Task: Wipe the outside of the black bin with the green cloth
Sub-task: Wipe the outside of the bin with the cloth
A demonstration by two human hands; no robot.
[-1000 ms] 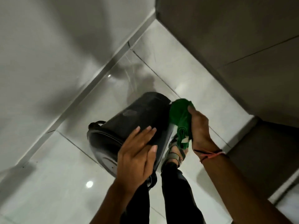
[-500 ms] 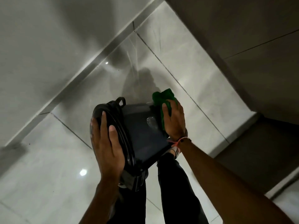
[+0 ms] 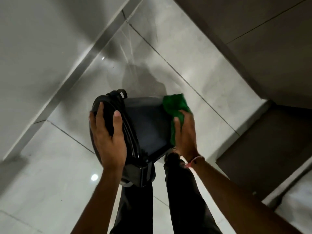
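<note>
The black bin (image 3: 145, 125) is held tipped on its side above the floor, lid end to the left and base end to the right. My left hand (image 3: 108, 137) lies flat over the round lid, fingers spread across it, gripping the bin. My right hand (image 3: 185, 134) presses the green cloth (image 3: 176, 105) against the bin's right end, where the side wall meets the base. The cloth is bunched, partly sticking out beyond my fingers. A small handle loop (image 3: 122, 93) shows at the bin's top edge.
Glossy pale floor tiles (image 3: 50, 174) lie below. A light wall (image 3: 33, 48) with a skirting strip runs along the left. A darker wall (image 3: 253, 39) and a dark step or recess (image 3: 253, 149) are on the right. My dark-trousered legs (image 3: 182, 191) stand under the bin.
The bin has been turned so its lid faces left. My left hand shifted from the bin's side onto the lid. My right hand with the cloth moved onto the bin's right end.
</note>
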